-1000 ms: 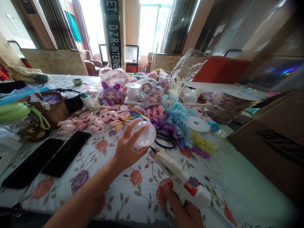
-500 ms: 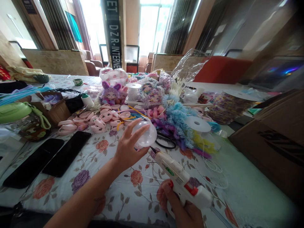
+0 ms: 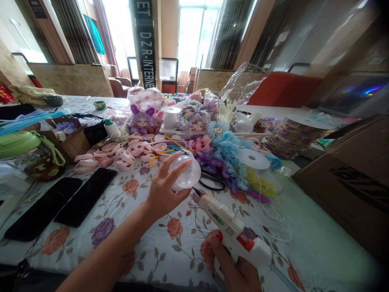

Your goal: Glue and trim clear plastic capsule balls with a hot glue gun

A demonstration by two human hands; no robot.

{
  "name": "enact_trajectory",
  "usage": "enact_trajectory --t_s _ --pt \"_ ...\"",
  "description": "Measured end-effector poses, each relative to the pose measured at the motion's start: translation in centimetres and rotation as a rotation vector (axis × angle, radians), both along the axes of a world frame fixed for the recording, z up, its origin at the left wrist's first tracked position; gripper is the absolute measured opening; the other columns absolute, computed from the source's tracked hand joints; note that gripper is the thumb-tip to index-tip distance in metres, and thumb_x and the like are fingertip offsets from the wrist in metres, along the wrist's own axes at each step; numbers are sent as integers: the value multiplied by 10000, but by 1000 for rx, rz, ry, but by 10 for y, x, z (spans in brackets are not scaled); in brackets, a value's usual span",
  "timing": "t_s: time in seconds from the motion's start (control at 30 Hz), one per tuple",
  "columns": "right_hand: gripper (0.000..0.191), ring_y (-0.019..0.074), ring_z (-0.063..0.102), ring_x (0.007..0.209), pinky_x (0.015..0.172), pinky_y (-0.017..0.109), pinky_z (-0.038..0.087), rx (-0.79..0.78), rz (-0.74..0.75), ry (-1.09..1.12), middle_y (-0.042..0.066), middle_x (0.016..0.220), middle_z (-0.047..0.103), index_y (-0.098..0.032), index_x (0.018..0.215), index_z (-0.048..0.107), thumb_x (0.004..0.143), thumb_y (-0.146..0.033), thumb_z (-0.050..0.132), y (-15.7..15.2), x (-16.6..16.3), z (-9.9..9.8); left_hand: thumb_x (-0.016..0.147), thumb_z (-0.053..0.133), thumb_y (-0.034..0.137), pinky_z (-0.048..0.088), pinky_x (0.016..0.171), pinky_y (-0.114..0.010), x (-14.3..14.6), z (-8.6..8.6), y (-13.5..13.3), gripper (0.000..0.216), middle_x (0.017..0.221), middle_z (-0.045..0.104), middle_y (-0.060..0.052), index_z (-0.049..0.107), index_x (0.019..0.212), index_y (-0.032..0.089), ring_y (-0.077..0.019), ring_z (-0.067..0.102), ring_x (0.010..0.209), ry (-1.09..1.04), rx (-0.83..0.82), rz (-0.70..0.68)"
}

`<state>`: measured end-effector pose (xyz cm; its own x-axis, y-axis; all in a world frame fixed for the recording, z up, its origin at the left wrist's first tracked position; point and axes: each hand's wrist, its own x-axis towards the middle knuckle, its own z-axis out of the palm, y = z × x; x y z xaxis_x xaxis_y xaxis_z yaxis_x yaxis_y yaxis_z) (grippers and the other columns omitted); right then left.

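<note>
My left hand [image 3: 162, 190] holds a clear plastic ball [image 3: 187, 172] above the flowered tablecloth [image 3: 158, 239], fingers curled around its left side. My right hand [image 3: 235, 269] grips the handle of a white hot glue gun [image 3: 234, 235] near the table's front edge. The gun's nozzle points up and left, and its tip sits just under the ball's lower edge.
Two black phones [image 3: 60, 202] lie at the left. Pink doll parts [image 3: 121, 152], black scissors [image 3: 212, 182], dolls [image 3: 142, 119], coloured lace trims [image 3: 231, 156] and white spools [image 3: 253, 159] crowd the middle. A cardboard box [image 3: 349, 182] stands at the right, a green lid [image 3: 16, 144] at the far left.
Almost nothing differs. The glue gun has shifted very slightly to the right and its tip stays by the ball; my left hand keeps the ball in place.
</note>
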<state>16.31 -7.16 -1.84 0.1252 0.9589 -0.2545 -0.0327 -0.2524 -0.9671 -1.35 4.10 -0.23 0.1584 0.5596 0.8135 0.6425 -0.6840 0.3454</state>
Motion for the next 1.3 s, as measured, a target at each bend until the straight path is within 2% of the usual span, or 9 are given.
enact_trajectory --t_s 0.1,0.23,0.4,0.53,0.9,1.07,1.3 --pt "455 124 462 490 483 232 396 -11 -16 15 11 540 531 -188 634 573 756 -613 683 0 -1 5 802 677 202 503 1022 -469 0 0 0 638 1432 464 -118 430 1378 323 -316 464 1333 12 -3 6" --pt "486 130 465 495 495 241 391 9 -2 -44 14 527 527 -189 604 564 784 -635 636 0 -1 7 798 686 203 516 1009 -456 0 0 0 642 1434 461 -118 435 1377 321 -313 472 1325 -2 -5 -4" --pt "469 122 465 496 498 231 386 31 7 -19 7 540 537 -189 643 570 808 -626 614 0 -1 4 792 698 197 523 1004 -452 0 -1 0 648 1440 454 -118 441 1374 319 -309 470 1326 -15 -13 -15" --pt "487 119 468 502 500 231 386 54 29 18 16 548 541 -184 572 534 817 -595 627 0 1 -1 780 707 176 522 1004 -453 1 -1 0 652 1431 461 -126 452 1366 306 -305 469 1325 -16 -9 -14" --pt "437 154 538 557 542 248 404 60 67 88 26 547 555 -183 583 534 840 -517 646 2 6 -11 764 719 158 509 1014 -445 1 -2 -1 677 1425 461 -132 450 1370 298 -301 478 1318 -28 2 -31" --pt "393 150 531 544 555 258 441 30 17 170 15 566 562 -186 645 545 807 -513 691 1 4 -8 773 723 192 515 1001 -453 1 -2 1 676 1432 456 -140 441 1378 301 -311 469 1324 -11 2 -27" --pt "431 148 534 540 509 242 409 86 17 134 26 531 556 -180 602 549 810 -533 681 2 3 -11 753 727 163 497 1020 -455 0 -2 0 701 1426 463 -137 444 1378 303 -310 471 1323 -23 4 -37"
